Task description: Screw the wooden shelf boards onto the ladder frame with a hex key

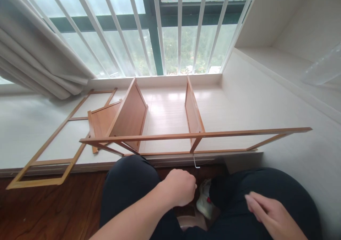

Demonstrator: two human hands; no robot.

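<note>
window ledge [32, 126] – shelf frame [186, 136] | left hand [179, 187] fisted near hex key [196, 161] | right hand [269, 211] flat, open on thigh

Wooden frame [170, 137]: orange-brown, faint grain; just beyond the left hand [179, 187]. Hex key [195, 161] above that fist: silver-grey. Trousers [133, 183] under both hands: black, plain. Small bag [204, 199] right of the fist: white with a red spot. Floor [53, 208] further left: dark reddish-brown, streaked. Curtain [32, 51]: pale grey.
</note>
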